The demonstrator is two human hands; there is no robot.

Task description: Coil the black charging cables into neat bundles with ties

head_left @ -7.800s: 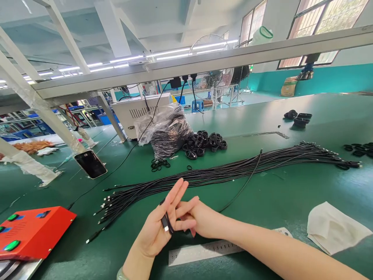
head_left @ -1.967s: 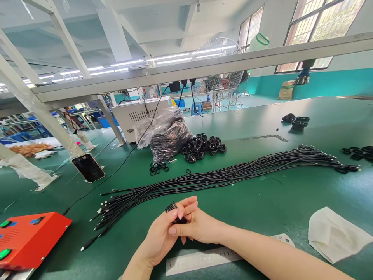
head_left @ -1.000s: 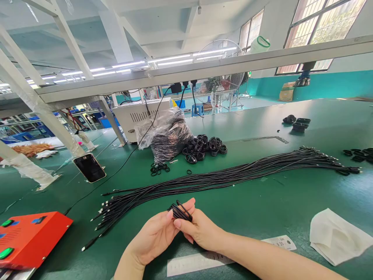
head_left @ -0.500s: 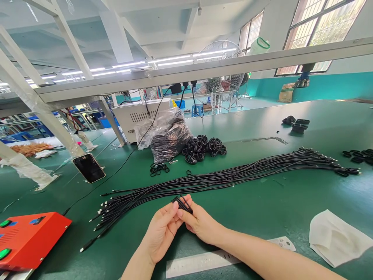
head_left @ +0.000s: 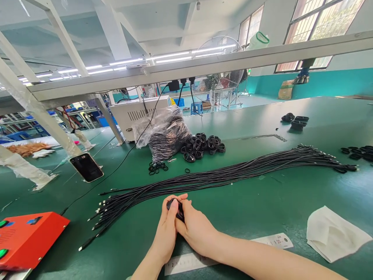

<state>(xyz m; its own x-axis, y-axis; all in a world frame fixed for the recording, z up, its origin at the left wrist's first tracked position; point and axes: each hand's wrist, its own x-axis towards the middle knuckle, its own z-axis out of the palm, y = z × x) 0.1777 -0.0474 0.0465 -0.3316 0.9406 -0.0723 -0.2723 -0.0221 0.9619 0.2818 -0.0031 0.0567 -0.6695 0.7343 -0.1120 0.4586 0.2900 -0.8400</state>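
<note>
The left hand (head_left: 166,229) and the right hand (head_left: 195,227) are both closed around a small folded bundle of black cable (head_left: 175,209), which sits between them at the top of the grip. The left thumb lies over its near side and the right fingers press in from the other side, so neither hand is nearer in any way I can judge. The bundle's long axis is hard to make out, since the fingers hide most of it (only a dark lump shows, tilted slightly), and its ends cannot be seen.

Just beyond the fingertips, a long spread of black cables (head_left: 221,179) runs across the green counter (head_left: 262,204), with its connector ends fanning out to the left and far right. A steel ruler (head_left: 186,266) lies below the wrists, and a white cloth (head_left: 335,233) sits to the right. An orange-red box with green buttons (head_left: 32,237) is cut off by the left edge. Farther off are a phone (head_left: 86,167), a plastic bag of black parts (head_left: 166,140) and a heap of black rings (head_left: 201,147).
</note>
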